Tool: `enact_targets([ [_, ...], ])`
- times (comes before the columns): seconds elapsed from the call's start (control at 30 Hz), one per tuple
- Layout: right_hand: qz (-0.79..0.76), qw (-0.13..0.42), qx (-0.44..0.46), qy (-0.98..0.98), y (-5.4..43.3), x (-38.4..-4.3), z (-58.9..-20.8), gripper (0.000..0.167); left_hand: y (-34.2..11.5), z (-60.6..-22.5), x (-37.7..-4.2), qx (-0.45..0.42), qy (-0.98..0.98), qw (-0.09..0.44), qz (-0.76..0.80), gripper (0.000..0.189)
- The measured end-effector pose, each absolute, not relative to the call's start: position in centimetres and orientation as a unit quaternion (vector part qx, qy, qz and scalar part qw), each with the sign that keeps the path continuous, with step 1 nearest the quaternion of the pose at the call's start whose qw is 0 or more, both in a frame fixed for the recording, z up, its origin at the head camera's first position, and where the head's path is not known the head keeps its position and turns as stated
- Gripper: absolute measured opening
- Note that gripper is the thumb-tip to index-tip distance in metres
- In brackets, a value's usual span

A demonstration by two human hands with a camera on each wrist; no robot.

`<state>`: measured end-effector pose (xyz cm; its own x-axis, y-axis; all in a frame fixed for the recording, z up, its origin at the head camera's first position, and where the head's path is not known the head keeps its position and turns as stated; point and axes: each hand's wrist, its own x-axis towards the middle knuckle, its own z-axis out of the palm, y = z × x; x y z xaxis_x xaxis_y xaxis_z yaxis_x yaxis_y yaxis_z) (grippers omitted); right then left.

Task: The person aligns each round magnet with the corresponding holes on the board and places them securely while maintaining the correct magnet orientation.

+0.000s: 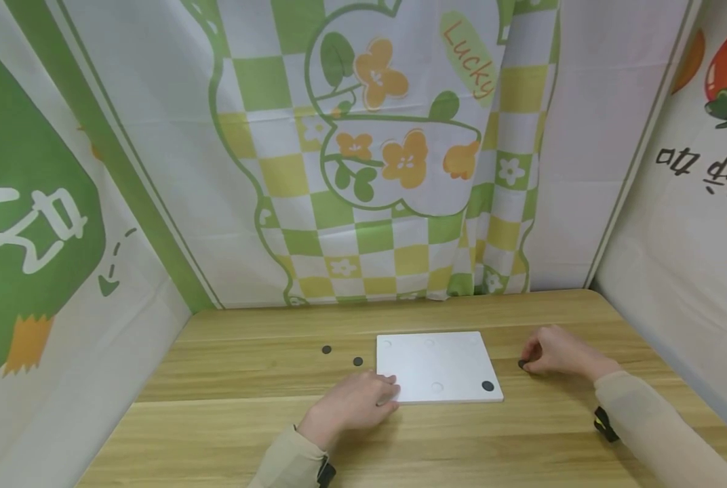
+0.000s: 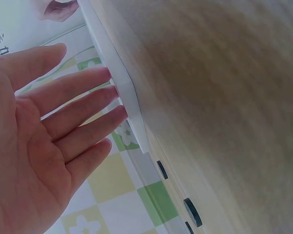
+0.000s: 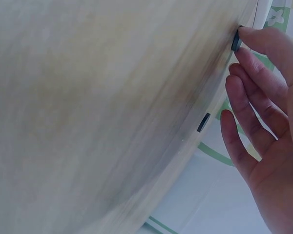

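A white rectangular board (image 1: 430,366) with several shallow round recesses lies on the wooden table. One black disc (image 1: 487,385) sits in its near right recess. At the board's left edge, my left hand (image 1: 356,401) rests with its fingertips touching it; in the left wrist view those fingers (image 2: 88,87) are fairly straight. To the right of the board, my right hand (image 1: 561,352) pinches another black disc (image 3: 237,39) between thumb and index finger, at the table surface. A further disc (image 3: 203,122) lies near that hand, hidden from the head view.
Two black discs, one farther left (image 1: 326,350) and one closer to the board (image 1: 358,361), lie left of it. The left wrist view shows another disc (image 2: 189,227) at the frame's bottom. Behind the table (image 1: 247,379) hangs a printed curtain (image 1: 363,237).
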<state>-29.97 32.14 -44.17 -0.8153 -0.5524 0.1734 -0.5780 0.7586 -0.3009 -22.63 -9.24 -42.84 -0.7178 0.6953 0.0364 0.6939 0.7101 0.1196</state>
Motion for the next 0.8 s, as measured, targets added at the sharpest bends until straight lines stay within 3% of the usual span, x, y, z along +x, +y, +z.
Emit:
enact_targets([
  [0.8,0.191,0.045,0.277,-0.941,32.65,-29.97,-45.01,0.013,-9.28,-42.53,-22.46,0.37,0.927,0.015,0.063,0.035],
])
